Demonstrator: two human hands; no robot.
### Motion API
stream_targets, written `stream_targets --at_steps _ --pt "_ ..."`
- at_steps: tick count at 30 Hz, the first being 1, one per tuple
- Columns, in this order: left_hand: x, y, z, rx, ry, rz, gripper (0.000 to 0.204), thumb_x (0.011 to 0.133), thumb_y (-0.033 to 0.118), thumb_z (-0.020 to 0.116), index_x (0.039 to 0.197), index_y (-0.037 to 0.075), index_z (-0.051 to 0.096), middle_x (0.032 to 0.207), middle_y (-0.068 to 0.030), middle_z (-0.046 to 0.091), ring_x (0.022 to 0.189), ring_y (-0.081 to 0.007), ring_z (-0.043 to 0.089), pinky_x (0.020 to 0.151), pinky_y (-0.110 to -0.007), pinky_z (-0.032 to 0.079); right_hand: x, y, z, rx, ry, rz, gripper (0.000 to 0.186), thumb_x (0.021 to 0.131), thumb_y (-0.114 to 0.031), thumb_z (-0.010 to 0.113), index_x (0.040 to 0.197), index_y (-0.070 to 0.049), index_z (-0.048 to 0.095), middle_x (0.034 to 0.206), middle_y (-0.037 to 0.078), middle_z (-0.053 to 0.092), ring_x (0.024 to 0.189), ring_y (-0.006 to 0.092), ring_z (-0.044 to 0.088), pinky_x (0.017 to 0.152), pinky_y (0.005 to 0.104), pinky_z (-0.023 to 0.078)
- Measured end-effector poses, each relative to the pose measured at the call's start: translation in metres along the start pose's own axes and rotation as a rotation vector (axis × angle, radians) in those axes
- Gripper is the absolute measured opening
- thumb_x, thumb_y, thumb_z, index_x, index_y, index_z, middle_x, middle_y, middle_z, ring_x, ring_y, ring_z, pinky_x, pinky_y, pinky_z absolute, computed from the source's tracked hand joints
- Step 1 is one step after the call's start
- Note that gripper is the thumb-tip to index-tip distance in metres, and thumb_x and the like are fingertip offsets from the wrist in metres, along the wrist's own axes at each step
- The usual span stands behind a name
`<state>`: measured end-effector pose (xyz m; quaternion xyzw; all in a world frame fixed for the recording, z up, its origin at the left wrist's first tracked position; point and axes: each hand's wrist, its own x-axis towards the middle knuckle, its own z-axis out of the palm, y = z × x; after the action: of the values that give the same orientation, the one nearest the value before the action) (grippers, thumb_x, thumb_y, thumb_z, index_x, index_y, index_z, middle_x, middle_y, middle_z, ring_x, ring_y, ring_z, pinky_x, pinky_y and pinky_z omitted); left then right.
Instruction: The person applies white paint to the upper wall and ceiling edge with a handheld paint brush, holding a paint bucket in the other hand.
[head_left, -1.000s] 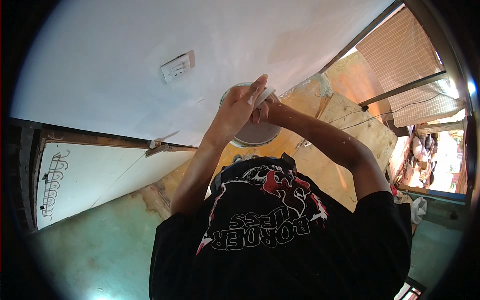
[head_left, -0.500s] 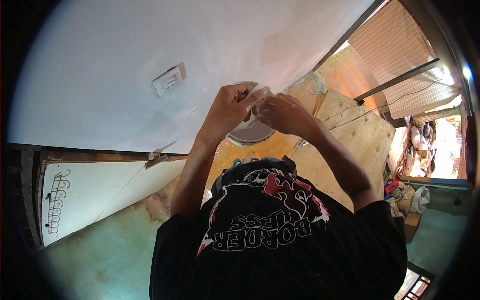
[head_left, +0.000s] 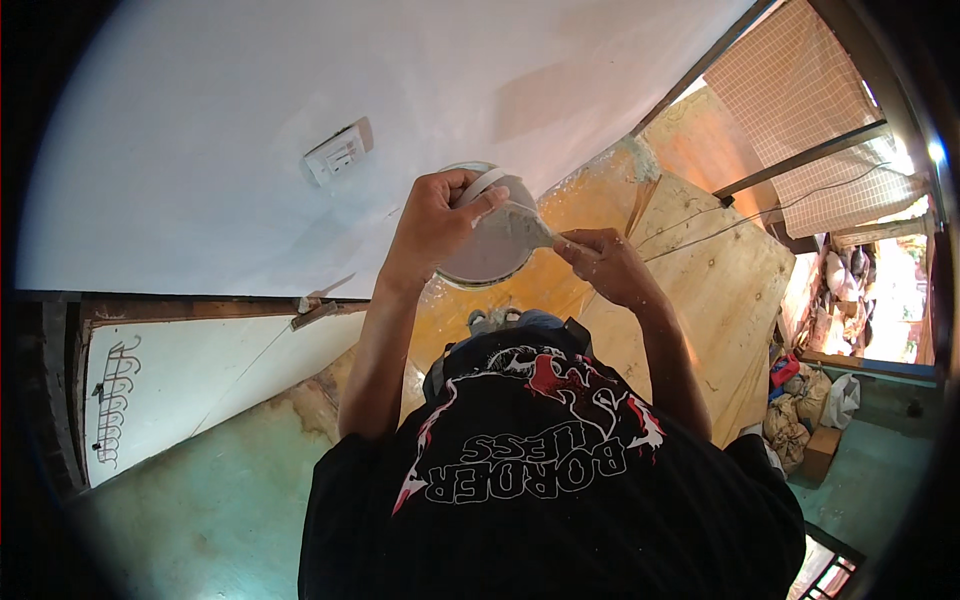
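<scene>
Right hand (head_left: 604, 264) moved right, scraper (head_left: 539, 232) pointing up-left

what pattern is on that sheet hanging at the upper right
The hanging sheet has a grid of pale lines on tan, best seen in the head view.

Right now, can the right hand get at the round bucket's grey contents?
Probably yes: the right hand grips a slim, pale-handled tool at the round, open bucket, and the left hand leaves much of the grey contents uncovered.
</scene>
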<state>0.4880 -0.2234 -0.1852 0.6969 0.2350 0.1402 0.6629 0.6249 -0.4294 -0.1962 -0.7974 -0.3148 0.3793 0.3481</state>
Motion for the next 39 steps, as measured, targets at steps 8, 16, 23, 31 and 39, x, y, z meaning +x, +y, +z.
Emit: stream_targets --at_steps 8,16,23,31,39 --pt "-0.016 0.003 -0.01 -0.078 0.079 -0.055 0.032 0.09 0.033 0.069 0.086 0.001 0.069 0.06 0.0072 0.047 0.053 -0.002 0.037 0.049 -0.02 0.028 0.01 0.021 0.01 0.002 -0.045 -0.133 0.035 0.095 -0.029 0.063 0.113 0.001 0.068 0.066 -0.004 0.046 0.061 0.0064 0.041 0.054 0.0248 0.036" --pt "-0.029 -0.016 -0.007 -0.162 0.19 -0.095 0.034 0.09 0.038 0.068 0.086 0.004 0.069 0.062 0.0087 0.043 0.053 -0.0023 0.033 0.049 -0.02 0.025 0.01 0.033 0.01 0.242 -0.079 -0.104 0.034 0.094 -0.028 0.063 0.111 0.001 0.069 0.065 -0.007 0.045 0.06 0.0043 0.039 0.052 0.0231 0.033" --pt "-0.029 -0.022 0.006 -0.23 0.154 -0.152 0.032 0.092 0.035 0.065 0.094 0.004 0.067 0.065 0.0084 0.041 0.057 -0.0022 0.034 0.051 -0.02 0.026 0.017 0.053 0.004 0.307 -0.092 -0.107 0.034 0.093 -0.027 0.064 0.114 -0.001 0.069 0.065 -0.008 0.045 0.058 0.003 0.038 0.05 0.0222 0.031" --pt "-0.029 -0.032 0.021 -0.342 0.19 -0.185 0.034 0.093 0.034 0.065 0.092 0.001 0.065 0.062 0.0082 0.037 0.054 -0.0027 0.032 0.05 -0.02 0.024 0.014 0.081 0.001 0.33 -0.125 -0.036 0.037 0.091 -0.032 0.066 0.109 0.001 0.071 0.067 -0.003 0.053 0.063 0.0075 0.046 0.056 0.0258 0.039" --pt "-0.025 -0.038 0.047 -0.361 0.29 -0.26 0.035 0.093 0.038 0.064 0.079 0.006 0.06 0.06 0.0085 0.037 0.051 -0.002 0.029 0.045 -0.021 0.022 0.037 0.125 -0.003 0.219 -0.075 -0.087 0.048 0.094 -0.045 0.06 0.093 0.0 0.074 0.058 -0.005 0.043 0.056 0.006 0.039 0.049 0.0267 0.031"
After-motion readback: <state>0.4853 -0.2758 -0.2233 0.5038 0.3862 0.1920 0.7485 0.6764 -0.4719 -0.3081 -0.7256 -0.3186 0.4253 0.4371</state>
